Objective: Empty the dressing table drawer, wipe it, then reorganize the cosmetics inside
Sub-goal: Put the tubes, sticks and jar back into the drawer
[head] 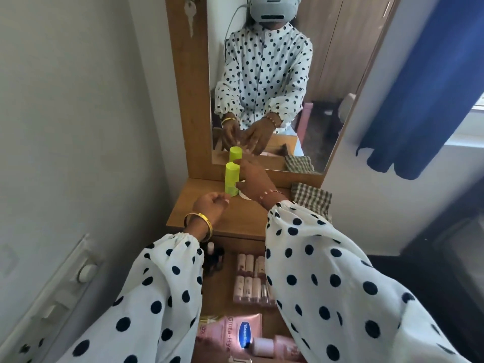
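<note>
1 yellow-green tube (232, 179), 1 checked cloth (311, 199), 1 pink Vaseline bottle (235, 334), 2 hands (209, 206), 1 mirror (327, 61)

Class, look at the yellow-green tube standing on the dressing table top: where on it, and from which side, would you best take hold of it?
Grip the yellow-green tube round its mid-body, coming from the right side. It stands upright near the mirror, so its back is crowded, while its round straight sides suit a thumb-and-finger wrap. The right hand already touches that side; the left hand hovers in front.
</note>
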### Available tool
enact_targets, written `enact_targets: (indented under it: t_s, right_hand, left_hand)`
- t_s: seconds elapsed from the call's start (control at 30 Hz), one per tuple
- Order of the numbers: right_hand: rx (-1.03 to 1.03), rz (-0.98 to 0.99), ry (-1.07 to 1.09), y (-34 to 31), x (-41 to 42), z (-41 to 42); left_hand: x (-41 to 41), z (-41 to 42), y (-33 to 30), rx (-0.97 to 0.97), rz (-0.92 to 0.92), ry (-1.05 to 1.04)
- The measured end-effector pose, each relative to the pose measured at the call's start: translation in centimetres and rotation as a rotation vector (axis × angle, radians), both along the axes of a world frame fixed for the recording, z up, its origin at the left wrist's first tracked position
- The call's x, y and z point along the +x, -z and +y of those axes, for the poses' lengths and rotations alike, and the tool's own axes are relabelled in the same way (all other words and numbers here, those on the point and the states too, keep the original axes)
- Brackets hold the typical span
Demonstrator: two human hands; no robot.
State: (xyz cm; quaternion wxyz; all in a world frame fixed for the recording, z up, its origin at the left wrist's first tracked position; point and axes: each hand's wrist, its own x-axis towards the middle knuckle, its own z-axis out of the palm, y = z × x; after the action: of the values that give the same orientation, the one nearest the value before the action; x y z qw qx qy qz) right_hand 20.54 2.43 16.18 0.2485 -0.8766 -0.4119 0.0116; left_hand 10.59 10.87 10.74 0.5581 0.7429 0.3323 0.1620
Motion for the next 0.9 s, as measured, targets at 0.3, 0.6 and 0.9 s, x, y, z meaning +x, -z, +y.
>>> enact_targets:
  t_s: [0.3,0.6,0.9]
  right_hand:
    - [-0.048,-0.073,-0.001,0.6,0.5,1.9]
    - [0.377,0.18,-0.047,-0.4,-1.9,-1.3]
    - [0.396,0.435,-0.157,-0.2,-5.6,-5.7]
  left_hand:
    - [-0.8,0.8,1.5,-0.055,0.006,0.01]
    - [-1.0,-0.4,0.8,-0.453,-0.171,-0.162]
    - [-4.1,-3.8,-0.2,-0.751,-0.172,-0.089]
